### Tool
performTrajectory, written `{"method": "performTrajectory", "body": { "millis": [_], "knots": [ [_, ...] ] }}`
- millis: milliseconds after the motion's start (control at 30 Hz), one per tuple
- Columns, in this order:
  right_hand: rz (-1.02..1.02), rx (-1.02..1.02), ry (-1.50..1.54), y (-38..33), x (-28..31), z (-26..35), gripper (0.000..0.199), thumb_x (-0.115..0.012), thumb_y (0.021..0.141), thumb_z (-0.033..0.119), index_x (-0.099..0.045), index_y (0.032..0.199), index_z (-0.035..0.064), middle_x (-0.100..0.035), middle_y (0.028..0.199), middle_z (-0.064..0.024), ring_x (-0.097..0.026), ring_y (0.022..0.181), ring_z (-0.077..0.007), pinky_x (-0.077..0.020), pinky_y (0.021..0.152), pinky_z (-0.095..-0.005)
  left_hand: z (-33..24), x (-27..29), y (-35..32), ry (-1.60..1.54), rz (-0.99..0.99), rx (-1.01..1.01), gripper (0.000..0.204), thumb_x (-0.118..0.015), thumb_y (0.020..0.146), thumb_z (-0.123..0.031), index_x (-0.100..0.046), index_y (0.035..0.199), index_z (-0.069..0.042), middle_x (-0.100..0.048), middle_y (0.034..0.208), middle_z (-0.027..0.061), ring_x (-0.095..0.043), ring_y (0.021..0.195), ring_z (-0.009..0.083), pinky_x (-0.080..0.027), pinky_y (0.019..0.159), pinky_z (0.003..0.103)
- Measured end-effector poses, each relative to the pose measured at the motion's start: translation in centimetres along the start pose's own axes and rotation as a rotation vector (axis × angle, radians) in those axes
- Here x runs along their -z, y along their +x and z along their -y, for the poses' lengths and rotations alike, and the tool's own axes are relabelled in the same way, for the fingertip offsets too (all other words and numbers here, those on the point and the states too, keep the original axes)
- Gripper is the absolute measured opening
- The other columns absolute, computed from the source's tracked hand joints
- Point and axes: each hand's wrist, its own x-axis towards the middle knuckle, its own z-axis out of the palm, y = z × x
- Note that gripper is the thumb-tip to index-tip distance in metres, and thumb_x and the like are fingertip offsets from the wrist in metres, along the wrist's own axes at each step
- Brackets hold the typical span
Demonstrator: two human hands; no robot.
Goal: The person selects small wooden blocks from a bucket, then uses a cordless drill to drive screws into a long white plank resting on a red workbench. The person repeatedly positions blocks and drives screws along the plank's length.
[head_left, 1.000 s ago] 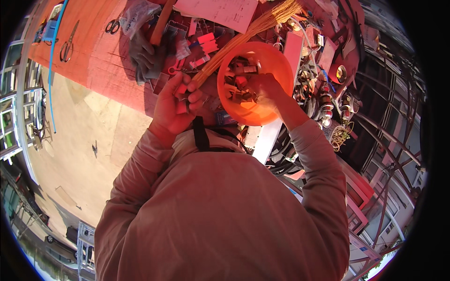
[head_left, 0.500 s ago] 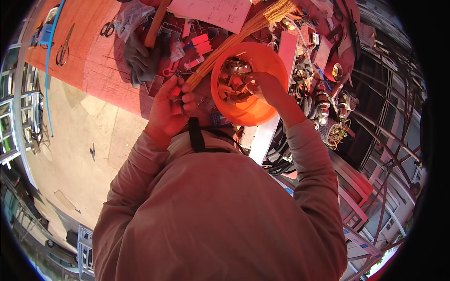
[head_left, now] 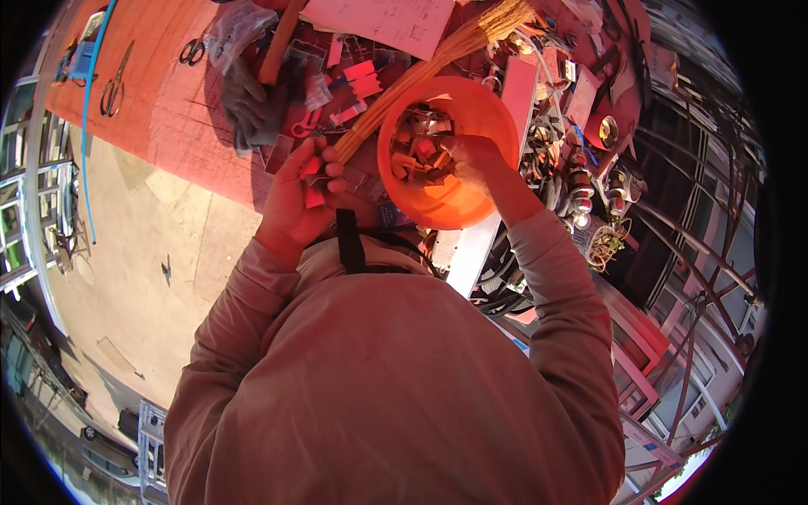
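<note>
My left hand (head_left: 296,195) is at the near edge of the worktable, its fingers curled round a few small red pieces (head_left: 313,196) that look flat and angular. To its right stands an orange bucket (head_left: 492,109) with a heap of small angular pieces (head_left: 421,156) inside. My right hand (head_left: 475,162) reaches over the bucket's right side, and its bent fingers are down beside the heap. Whatever those fingertips grip is hidden. A bundle of yellow straw-like strands (head_left: 412,80) runs diagonally between the left hand and the bucket.
Beyond the left hand lie red-handled scissors (head_left: 307,124), bright red blocks (head_left: 362,80), dark gloves (head_left: 248,109) and a written sheet (head_left: 383,21). Dark scissors (head_left: 114,88) rest at the far left. Tangled cables and metal parts (head_left: 581,185) crowd the right side.
My right hand has shifted slightly left and deeper among the pieces in the bucket. The left hand has opened a little, showing more of its red pieces.
</note>
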Motion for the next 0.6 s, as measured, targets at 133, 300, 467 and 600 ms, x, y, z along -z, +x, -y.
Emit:
{"method": "performTrajectory", "body": {
  "millis": [133,300,467,600],
  "knots": [
    [0.056,-0.032,-0.349,-0.6,1.9,2.3,0.020,-0.063,0.094,0.015,-0.073,0.111,0.0130,-0.076,0.102,-0.0159,-0.073,0.098,-0.0361,-0.0583,0.082,-0.0452,0.1,0.0,0.3,0.007,-0.016,-0.001,0.016,-0.063,0.107,-0.023,-0.065,0.115,-0.010,-0.067,0.098,0.0037,-0.064,0.085,0.0180,-0.054,0.069,0.031],
    [-0.035,0.110,-0.247,-1.6,2.1,4.5,0.017,-0.061,0.094,0.014,-0.071,0.107,0.0118,-0.075,0.098,-0.0160,-0.073,0.095,-0.0379,-0.0583,0.079,-0.0463,0.0,0.0,0.2,0.005,-0.035,-0.005,0.016,-0.064,0.106,-0.024,-0.065,0.115,-0.010,-0.067,0.098,0.0039,-0.064,0.085,0.0181,-0.054,0.069,0.032],
    [-0.084,-0.014,-0.273,-1.7,2.6,4.2,0.019,-0.063,0.091,0.013,-0.071,0.108,0.0116,-0.075,0.099,-0.0164,-0.072,0.095,-0.0391,-0.0583,0.079,-0.0467,0.1,-0.1,0.2,0.037,-0.079,-0.022,0.016,-0.065,0.106,-0.024,-0.065,0.114,-0.011,-0.066,0.098,0.0035,-0.063,0.084,0.0177,-0.053,0.069,0.031],
    [-0.056,-0.003,-0.348,-1.4,2.9,3.7,0.016,-0.062,0.091,0.012,-0.073,0.103,0.0107,-0.076,0.098,-0.0168,-0.073,0.093,-0.0391,-0.0585,0.078,-0.0473,0.3,-0.1,0.2,0.044,-0.073,-0.025,0.015,-0.064,0.106,-0.024,-0.064,0.113,-0.010,-0.065,0.097,0.0034,-0.063,0.084,0.0176,-0.053,0.069,0.031]
  ]
}}
